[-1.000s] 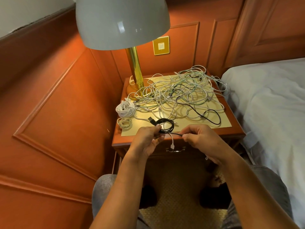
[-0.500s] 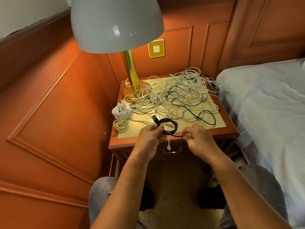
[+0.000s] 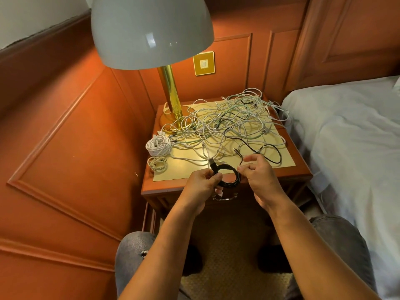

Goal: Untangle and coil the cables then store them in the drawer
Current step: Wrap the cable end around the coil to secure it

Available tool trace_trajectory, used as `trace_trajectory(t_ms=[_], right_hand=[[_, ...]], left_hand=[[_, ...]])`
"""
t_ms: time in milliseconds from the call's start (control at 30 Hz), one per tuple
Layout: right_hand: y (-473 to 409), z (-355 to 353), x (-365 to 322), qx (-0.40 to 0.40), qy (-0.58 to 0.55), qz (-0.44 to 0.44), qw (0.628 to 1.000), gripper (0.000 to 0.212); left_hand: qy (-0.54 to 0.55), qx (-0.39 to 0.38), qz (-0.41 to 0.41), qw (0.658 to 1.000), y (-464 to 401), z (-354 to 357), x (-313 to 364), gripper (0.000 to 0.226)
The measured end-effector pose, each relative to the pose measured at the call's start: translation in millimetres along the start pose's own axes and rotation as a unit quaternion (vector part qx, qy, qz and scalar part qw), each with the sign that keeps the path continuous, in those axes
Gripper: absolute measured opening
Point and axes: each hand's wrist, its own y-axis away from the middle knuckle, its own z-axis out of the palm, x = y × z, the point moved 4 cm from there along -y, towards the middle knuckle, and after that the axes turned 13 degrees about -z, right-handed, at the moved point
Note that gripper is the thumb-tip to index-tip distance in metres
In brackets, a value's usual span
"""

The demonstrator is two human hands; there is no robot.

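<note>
Tabletop (image 3: 173, 174): wooden nightstand top with a pale yellow inset panel, red-brown border all round.
Lamp base (image 3: 171, 118): brass, standing on the tabletop's far left corner; landmark for what follows.
Tangled cables (image 3: 236, 126): a loose heap of white, pale green and black leads, spreading from the lamp base to the right across most of the panel, some loops hanging over the right edge.
Large white coil (image 3: 158, 146): wound bundle, in front of the lamp base, at the left border.
Small white coil (image 3: 157, 163): flatter, just in front of the large white coil, farther still from the lamp base.
</note>
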Motion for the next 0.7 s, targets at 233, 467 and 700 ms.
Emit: trace_trajectory(t_ms=[233,467,700], right_hand=[[4.2,-7.3,6.9,-0.049,0.002,0.066,0.997,0.022],[5.8,-7.4,14.5,-0.025,-0.034,0.109,0.993,0.026],[7.5,-6.6,17.9,-0.034,0.054,0.091,0.994,0.028]], left_hand=[[-0.020,0.004,0.007,1.000,-3.5,-1.9,0.1,0.013],[-0.004,0.032,0.011,0.999,-6.2,-1.1,-0.1,0.015],[0.041,0.054,0.021,0.998,-8.6,0.9,-3.7,0.017]])
